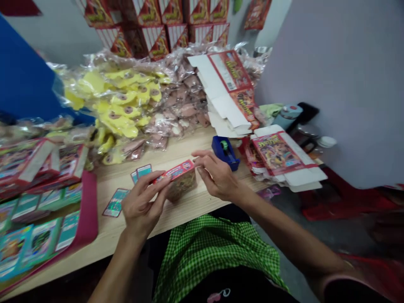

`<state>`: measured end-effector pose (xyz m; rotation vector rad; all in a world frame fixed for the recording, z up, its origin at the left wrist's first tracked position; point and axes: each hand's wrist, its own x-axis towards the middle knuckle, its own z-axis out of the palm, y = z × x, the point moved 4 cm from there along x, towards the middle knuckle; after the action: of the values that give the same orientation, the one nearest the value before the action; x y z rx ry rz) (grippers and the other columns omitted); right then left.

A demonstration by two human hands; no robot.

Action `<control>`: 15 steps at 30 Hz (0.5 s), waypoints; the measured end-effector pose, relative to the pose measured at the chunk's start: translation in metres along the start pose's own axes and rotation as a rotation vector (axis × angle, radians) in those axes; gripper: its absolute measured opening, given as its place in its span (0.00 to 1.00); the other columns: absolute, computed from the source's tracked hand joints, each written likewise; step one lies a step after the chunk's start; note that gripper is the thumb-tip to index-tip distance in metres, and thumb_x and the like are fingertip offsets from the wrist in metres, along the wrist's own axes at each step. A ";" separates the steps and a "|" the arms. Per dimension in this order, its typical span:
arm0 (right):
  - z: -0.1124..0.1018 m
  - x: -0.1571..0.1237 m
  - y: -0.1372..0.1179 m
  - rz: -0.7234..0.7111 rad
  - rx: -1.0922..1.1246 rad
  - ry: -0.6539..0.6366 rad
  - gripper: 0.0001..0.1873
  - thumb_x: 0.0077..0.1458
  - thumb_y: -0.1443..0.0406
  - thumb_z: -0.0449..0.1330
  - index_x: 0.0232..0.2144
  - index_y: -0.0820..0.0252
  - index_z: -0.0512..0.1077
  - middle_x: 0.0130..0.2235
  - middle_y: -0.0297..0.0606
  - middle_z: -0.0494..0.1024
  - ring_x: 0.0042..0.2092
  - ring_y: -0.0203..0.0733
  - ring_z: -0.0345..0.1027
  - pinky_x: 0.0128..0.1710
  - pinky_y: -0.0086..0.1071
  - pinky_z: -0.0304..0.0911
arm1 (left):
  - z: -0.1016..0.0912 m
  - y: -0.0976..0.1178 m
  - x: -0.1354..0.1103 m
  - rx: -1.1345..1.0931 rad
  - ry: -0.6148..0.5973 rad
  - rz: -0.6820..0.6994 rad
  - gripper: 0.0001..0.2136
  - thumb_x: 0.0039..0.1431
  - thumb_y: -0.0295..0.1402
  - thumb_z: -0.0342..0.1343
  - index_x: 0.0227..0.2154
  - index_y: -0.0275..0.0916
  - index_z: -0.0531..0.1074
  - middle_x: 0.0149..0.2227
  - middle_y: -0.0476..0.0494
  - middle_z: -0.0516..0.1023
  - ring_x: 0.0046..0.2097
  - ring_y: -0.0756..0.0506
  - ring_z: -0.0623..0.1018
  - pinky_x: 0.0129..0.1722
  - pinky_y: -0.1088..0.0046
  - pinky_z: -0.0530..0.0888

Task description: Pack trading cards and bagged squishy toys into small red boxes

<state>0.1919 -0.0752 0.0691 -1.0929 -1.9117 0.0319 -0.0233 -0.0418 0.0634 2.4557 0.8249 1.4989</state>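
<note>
My left hand [143,200] grips a small printed box [181,185], fingers and thumb along its left end. The box has a narrow red top side and a brownish, blurred front; it is held just over the wooden table. At its right end my right hand [217,174] is closed, its fingertips together by the upper corner; whatever they pinch is too small to tell. A blue tape dispenser [226,153] with a green core stands just behind my right hand. Beside my left hand lie a loose teal card [115,203] and a few smaller cards [142,172].
Bagged yellow plush pieces [126,101] and bagged brown ones [186,99] pile up behind. Flat unfolded cartons [221,92] and another stack [280,155] lie right. A pink tray [90,206] of cards and red boxes [41,164] fill the left. A bottle [287,115] stands right.
</note>
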 end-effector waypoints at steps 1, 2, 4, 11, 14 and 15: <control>-0.012 -0.004 0.008 0.170 -0.030 0.054 0.11 0.62 0.74 0.50 0.42 0.57 0.67 0.48 0.47 0.75 0.57 0.47 0.69 0.55 0.45 0.70 | 0.003 0.003 0.000 0.002 0.027 -0.010 0.14 0.58 0.20 0.65 0.44 0.42 0.80 0.46 0.44 0.81 0.45 0.46 0.82 0.43 0.72 0.79; -0.024 -0.010 0.020 0.377 -0.078 0.102 0.10 0.60 0.74 0.52 0.40 0.57 0.68 0.48 0.47 0.75 0.56 0.48 0.70 0.56 0.46 0.68 | 0.006 0.005 0.000 0.002 0.045 -0.012 0.14 0.58 0.20 0.65 0.44 0.41 0.80 0.46 0.44 0.81 0.44 0.47 0.82 0.43 0.72 0.79; -0.046 -0.027 0.046 0.783 -0.168 0.149 0.09 0.56 0.75 0.54 0.34 0.58 0.70 0.46 0.47 0.76 0.54 0.50 0.71 0.58 0.47 0.66 | 0.014 0.010 0.001 -0.002 0.048 -0.001 0.14 0.58 0.19 0.65 0.45 0.40 0.79 0.46 0.44 0.81 0.44 0.48 0.82 0.44 0.73 0.78; -0.047 -0.059 0.098 1.244 0.066 0.030 0.07 0.54 0.74 0.57 0.28 0.59 0.71 0.26 0.35 0.76 0.26 0.43 0.76 0.25 0.31 0.71 | 0.027 0.016 0.008 -0.007 -0.051 0.017 0.14 0.61 0.20 0.62 0.48 0.40 0.78 0.45 0.43 0.77 0.43 0.49 0.79 0.42 0.74 0.77; -0.043 -0.061 0.093 1.246 0.164 0.074 0.05 0.59 0.70 0.55 0.30 0.58 0.68 0.28 0.33 0.76 0.27 0.41 0.77 0.24 0.29 0.72 | 0.025 0.016 0.008 -0.034 -0.068 0.012 0.15 0.61 0.20 0.62 0.48 0.41 0.78 0.45 0.43 0.77 0.43 0.49 0.79 0.41 0.74 0.77; -0.042 -0.062 0.091 1.235 0.183 0.093 0.05 0.60 0.68 0.55 0.30 0.57 0.66 0.28 0.33 0.75 0.29 0.41 0.78 0.26 0.28 0.73 | 0.025 0.016 0.008 -0.034 -0.075 0.010 0.15 0.61 0.20 0.62 0.49 0.41 0.78 0.46 0.43 0.77 0.43 0.49 0.79 0.41 0.74 0.77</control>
<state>0.2958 -0.0793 0.0130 -1.9151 -0.8751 0.7953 0.0066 -0.0467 0.0639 2.4784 0.7679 1.4026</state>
